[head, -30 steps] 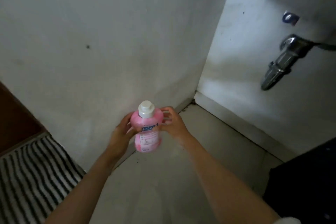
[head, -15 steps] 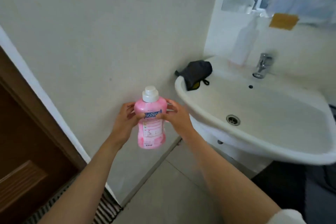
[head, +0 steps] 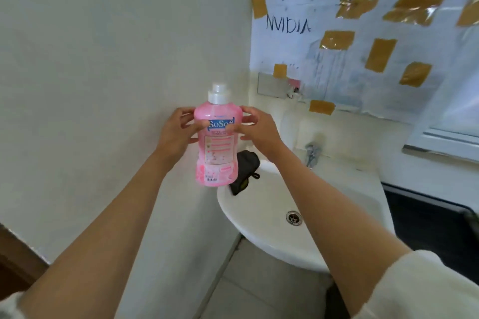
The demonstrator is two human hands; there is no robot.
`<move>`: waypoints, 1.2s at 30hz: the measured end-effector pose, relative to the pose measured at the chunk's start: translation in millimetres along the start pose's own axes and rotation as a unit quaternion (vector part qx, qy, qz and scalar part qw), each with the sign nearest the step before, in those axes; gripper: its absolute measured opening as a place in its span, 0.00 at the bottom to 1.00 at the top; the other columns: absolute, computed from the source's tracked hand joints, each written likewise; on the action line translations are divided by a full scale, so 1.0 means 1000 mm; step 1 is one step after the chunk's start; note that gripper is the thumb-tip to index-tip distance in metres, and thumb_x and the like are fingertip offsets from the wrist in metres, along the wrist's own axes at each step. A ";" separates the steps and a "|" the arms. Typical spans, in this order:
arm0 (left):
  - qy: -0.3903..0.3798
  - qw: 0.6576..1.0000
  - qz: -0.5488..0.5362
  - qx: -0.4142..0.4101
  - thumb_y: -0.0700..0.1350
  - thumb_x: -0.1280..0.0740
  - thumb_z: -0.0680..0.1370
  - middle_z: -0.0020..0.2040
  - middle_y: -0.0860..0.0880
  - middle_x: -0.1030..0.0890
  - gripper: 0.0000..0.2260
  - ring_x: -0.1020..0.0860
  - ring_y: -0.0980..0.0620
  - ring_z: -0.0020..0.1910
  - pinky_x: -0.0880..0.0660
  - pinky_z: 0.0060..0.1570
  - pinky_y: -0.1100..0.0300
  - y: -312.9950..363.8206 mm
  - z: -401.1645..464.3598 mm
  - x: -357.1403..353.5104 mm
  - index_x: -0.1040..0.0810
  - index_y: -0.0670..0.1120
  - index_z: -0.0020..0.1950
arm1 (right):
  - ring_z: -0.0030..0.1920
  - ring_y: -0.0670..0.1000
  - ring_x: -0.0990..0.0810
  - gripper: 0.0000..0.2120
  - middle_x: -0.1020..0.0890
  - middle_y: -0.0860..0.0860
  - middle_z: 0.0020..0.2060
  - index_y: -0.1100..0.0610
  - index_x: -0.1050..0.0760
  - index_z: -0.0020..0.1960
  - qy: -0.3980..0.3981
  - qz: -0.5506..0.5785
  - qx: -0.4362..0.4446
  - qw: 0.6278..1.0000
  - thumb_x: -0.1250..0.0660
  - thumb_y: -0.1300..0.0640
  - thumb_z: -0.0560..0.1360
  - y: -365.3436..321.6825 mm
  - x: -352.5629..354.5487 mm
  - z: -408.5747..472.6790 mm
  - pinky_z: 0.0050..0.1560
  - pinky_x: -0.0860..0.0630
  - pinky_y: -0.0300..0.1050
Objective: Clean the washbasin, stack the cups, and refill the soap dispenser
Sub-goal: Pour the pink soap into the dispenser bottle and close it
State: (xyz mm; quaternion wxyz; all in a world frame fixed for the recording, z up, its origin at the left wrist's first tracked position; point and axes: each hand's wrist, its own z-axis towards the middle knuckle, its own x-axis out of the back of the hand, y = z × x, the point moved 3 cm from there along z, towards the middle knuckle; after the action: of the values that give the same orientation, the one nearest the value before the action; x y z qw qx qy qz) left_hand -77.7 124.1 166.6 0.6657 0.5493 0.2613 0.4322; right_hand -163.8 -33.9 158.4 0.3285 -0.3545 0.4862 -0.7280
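Bottle: a pink translucent plastic soap bottle (head: 217,142) with a white screw cap (head: 219,94) and a blue-and-white "SoSoft" label, held upright in the air, in front of the wall and above the left rim of the basin.
Fill level: the pink liquid fills the body up to the neck; the cap is in place.
Left hand: the left hand (head: 176,135) grasps the bottle's left side at the shoulder, thumb across the front near the label, fingers wrapped behind.
Right hand: the right hand (head: 261,130) grasps the bottle's right side at the same height, fingertips (head: 241,128) pressed on the label edge.
Arms: both forearms are bare and extended forward; a cream sleeve (head: 425,290) shows at the lower right.
Washbasin: a white ceramic wall-mounted washbasin (head: 261,238) lies below and to the right of the bottle; its metal drain (head: 294,218) is visible in the bowl.
Cloth: a dark crumpled cloth (head: 246,171) rests on the basin's left rear rim, partly hidden behind the bottle's base.
Tap: a chrome tap (head: 312,153) stands at the rear of the basin, right of the right wrist, blurred.
Wall: a plain off-white wall (head: 103,59) fills the left side.
Paper: white paper sheets (head: 363,65) fixed with brown tape pieces hang above the basin; "NVIDIA" is handwritten at the upper left.
Floor: pale tiles (head: 246,292) show beneath the basin.
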 end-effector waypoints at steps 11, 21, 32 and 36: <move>-0.132 0.990 -0.018 -0.038 0.37 0.33 0.74 0.60 0.45 0.23 0.18 0.23 0.51 0.53 0.23 0.43 0.66 0.031 0.101 -0.131 0.29 0.43 0.64 | 0.48 0.51 0.21 0.29 0.21 0.54 0.50 0.60 0.28 0.62 0.069 -0.095 -0.014 0.993 0.23 0.60 0.64 -0.005 0.145 0.067 0.42 0.22 0.41; -0.290 0.953 0.031 -0.082 0.36 0.31 0.72 0.54 0.45 0.21 0.19 0.23 0.50 0.52 0.27 0.45 0.65 0.015 0.170 -0.275 0.28 0.41 0.62 | 0.46 0.51 0.22 0.28 0.21 0.55 0.47 0.61 0.28 0.60 0.214 -0.148 -0.068 0.963 0.23 0.62 0.63 0.053 0.264 0.073 0.43 0.21 0.46; -0.421 0.904 0.044 -0.067 0.35 0.28 0.68 0.52 0.48 0.22 0.19 0.24 0.50 0.54 0.26 0.49 0.62 -0.031 0.180 -0.407 0.27 0.45 0.56 | 0.49 0.48 0.24 0.26 0.23 0.50 0.50 0.58 0.29 0.58 0.280 -0.200 -0.155 0.926 0.24 0.63 0.63 0.122 0.353 0.039 0.53 0.24 0.48; -0.433 0.901 0.020 -0.014 0.29 0.30 0.68 0.52 0.45 0.24 0.21 0.25 0.48 0.53 0.27 0.47 0.60 -0.048 0.172 -0.430 0.29 0.40 0.59 | 0.50 0.50 0.25 0.27 0.24 0.51 0.49 0.59 0.29 0.59 0.284 -0.183 -0.185 0.923 0.24 0.66 0.63 0.147 0.364 0.033 0.51 0.25 0.47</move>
State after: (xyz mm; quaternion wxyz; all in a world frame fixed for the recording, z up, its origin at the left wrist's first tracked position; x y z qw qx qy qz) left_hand -133.4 -334.7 111.0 0.7122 0.6779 -0.0700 0.1685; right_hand -310.2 -394.6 101.0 -0.0334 -0.2705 0.6115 -0.7429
